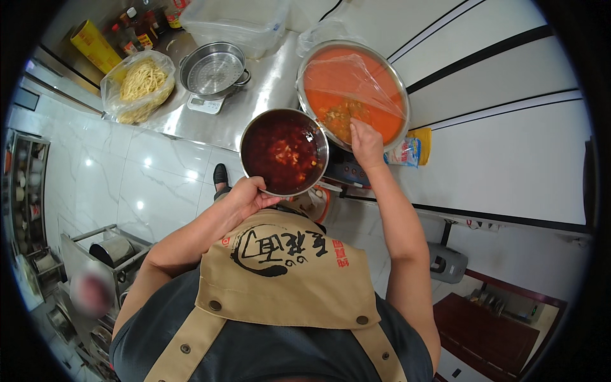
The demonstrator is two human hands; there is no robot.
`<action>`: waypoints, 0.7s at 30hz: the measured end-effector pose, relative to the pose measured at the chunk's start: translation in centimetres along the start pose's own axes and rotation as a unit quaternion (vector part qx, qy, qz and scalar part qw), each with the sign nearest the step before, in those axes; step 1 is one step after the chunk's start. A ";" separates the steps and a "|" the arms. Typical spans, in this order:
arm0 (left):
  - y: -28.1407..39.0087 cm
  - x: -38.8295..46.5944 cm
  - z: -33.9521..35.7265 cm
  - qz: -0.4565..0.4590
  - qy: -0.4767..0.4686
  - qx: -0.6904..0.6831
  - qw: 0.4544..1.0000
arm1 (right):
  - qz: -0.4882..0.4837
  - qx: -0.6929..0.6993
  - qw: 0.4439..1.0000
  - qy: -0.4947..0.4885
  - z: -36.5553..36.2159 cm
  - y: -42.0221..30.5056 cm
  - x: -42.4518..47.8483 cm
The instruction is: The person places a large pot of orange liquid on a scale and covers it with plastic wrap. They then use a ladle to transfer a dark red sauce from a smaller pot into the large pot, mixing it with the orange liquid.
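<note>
My left hand (248, 198) grips the near rim of a round steel pot (244, 164), thumb on top and fingers underneath. Dark red liquid (272, 138) with pale and orange bits fills much of this pot. To its right, my right hand (367, 143) reaches over a large steel basin (405, 98) with its fingers curled together. What lies between those fingers is hidden. Orange-red liquid (329, 86) shows in the basin, with a brownish, chunky patch (338, 122) beside my fingertips. Clear plastic film (355, 71) lies across part of the basin.
Left along the steel counter (267, 81) are a steamer pot (215, 69) on a white scale (205, 104), bagged noodles (143, 81), sauce bottles (141, 31) and a clear plastic tub (234, 24). A control panel (351, 171) sits below the basin, near packets (408, 148).
</note>
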State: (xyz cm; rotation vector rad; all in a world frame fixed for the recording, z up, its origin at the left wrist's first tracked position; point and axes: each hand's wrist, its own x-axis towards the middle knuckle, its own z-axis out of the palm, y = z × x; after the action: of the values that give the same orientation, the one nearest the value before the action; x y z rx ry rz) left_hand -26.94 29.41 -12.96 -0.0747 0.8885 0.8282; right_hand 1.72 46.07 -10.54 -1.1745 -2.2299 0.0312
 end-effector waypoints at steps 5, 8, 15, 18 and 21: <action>0.0 0.0 0.0 -0.006 0.010 0.003 1.000 | 0.052 0.074 0.996 -0.012 -1.5 0.4 -0.3; 0.1 0.0 0.1 -0.016 0.011 0.000 1.000 | 0.096 0.120 0.988 -0.023 -2.0 0.5 -0.5; 0.1 -0.1 0.3 -0.014 0.019 0.007 1.000 | 0.308 0.318 0.893 -0.086 -3.1 1.1 -0.6; 0.2 -0.2 0.5 -0.016 0.017 0.007 1.000 | 0.357 0.343 0.865 -0.080 -5.1 1.7 0.1; 0.1 -0.1 0.4 -0.014 0.010 -0.006 1.000 | 0.406 0.447 0.797 -0.034 -5.6 4.0 -0.7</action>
State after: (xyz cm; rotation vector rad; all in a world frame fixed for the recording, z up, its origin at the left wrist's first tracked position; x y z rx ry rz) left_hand -26.78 29.57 -12.53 -0.1060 0.8992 0.8081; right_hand 7.93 46.59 -7.53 -1.4065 -1.2503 1.3231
